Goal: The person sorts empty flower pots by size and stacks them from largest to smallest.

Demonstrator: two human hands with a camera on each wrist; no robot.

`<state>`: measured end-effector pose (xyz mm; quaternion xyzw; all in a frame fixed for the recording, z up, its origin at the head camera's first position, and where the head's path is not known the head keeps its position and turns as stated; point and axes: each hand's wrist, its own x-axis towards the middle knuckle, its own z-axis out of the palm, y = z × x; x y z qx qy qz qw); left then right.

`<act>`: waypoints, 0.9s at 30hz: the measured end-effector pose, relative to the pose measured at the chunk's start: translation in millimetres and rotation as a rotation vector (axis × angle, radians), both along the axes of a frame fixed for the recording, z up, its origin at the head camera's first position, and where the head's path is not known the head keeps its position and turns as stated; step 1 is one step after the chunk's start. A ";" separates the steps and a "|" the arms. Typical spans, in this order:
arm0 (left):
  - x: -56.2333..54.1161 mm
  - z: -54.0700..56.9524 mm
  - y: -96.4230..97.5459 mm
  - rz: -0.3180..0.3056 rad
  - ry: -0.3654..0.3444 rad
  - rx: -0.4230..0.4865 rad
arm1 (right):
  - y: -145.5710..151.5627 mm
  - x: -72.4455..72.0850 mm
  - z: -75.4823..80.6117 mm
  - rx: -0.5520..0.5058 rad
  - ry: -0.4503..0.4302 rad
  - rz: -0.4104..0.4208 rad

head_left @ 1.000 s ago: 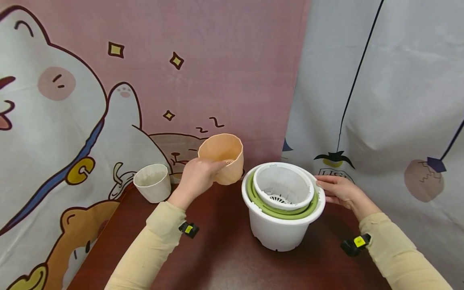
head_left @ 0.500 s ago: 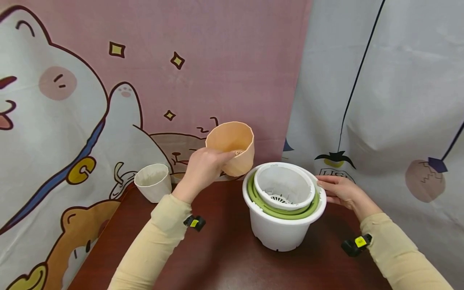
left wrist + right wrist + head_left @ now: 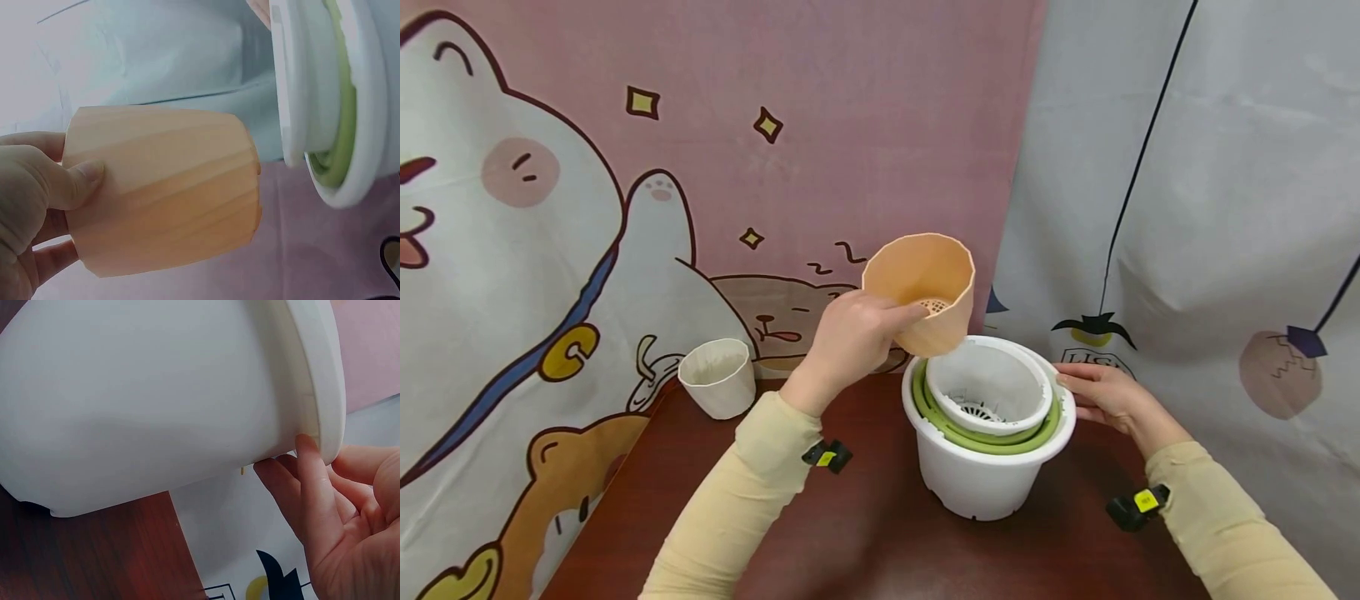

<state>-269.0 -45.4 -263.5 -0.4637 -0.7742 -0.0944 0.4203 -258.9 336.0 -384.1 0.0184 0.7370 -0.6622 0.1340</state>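
My left hand (image 3: 859, 337) pinches the near rim of a peach-orange plastic flower pot (image 3: 162, 194), thumb outside in the left wrist view. The pot is held tilted in the air, its holed bottom visible inside, above the left back of a nested stack. That stack is a large white flower pot (image 3: 973, 479), a green pot (image 3: 1028, 440) within it, and a smaller white pot (image 3: 988, 375) with a slotted bottom innermost. My right hand (image 3: 1105, 392) grips the large white pot's rim on the right, fingers under the lip in the right wrist view.
A small off-white pot (image 3: 718, 387) stands tilted-looking at the table's back left. The dark red-brown table (image 3: 760, 533) ends against a hanging printed cloth (image 3: 880, 125), pink on the left and grey-white on the right.
My left hand has carried the orange pot to the right and upward, from beside the stack to above its left back part. The right hand and the stack stay in place.
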 end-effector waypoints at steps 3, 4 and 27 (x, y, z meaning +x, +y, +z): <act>2.9 1.4 7.8 -0.024 0.012 -0.005 | 0.1 0.2 0.0 -0.003 0.001 0.000; 4.2 1.9 10.4 -0.032 0.016 -0.007 | 0.5 0.0 -0.3 -0.003 0.001 0.000; 13.8 -20.7 51.4 -0.095 -0.031 -0.213 | 0.6 0.1 0.8 0.027 -0.015 -0.025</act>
